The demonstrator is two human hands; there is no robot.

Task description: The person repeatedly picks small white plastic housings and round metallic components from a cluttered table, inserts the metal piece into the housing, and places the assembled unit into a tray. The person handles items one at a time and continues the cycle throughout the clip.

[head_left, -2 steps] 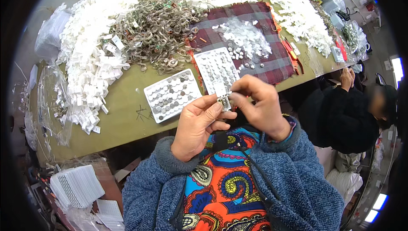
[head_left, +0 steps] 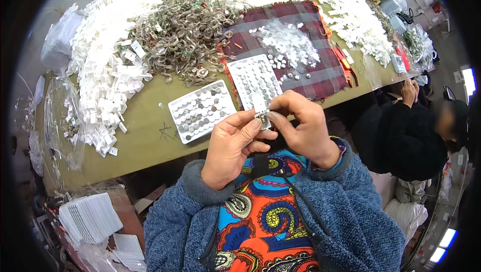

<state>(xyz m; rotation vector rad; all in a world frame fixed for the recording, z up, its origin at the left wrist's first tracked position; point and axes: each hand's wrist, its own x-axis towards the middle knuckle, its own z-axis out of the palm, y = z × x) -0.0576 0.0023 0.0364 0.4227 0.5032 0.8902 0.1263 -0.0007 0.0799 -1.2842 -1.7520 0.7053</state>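
My left hand (head_left: 231, 148) and my right hand (head_left: 300, 125) meet in front of my chest, both pinching one small metal clip with a white card (head_left: 261, 111) between the fingertips. Just beyond them on the green table (head_left: 145, 142) lie two white trays: the left tray (head_left: 202, 110) holds several round silver pieces, the right tray (head_left: 254, 80) rests on the edge of a plaid cloth (head_left: 305, 46). A small pile of clear white pieces (head_left: 286, 41) sits on the cloth.
A heap of tangled metal rings (head_left: 188, 31) and large drifts of white tags (head_left: 107, 66) cover the far table. Stacked white trays (head_left: 90, 217) sit low at my left. Another person in black (head_left: 406, 137) sits at my right.
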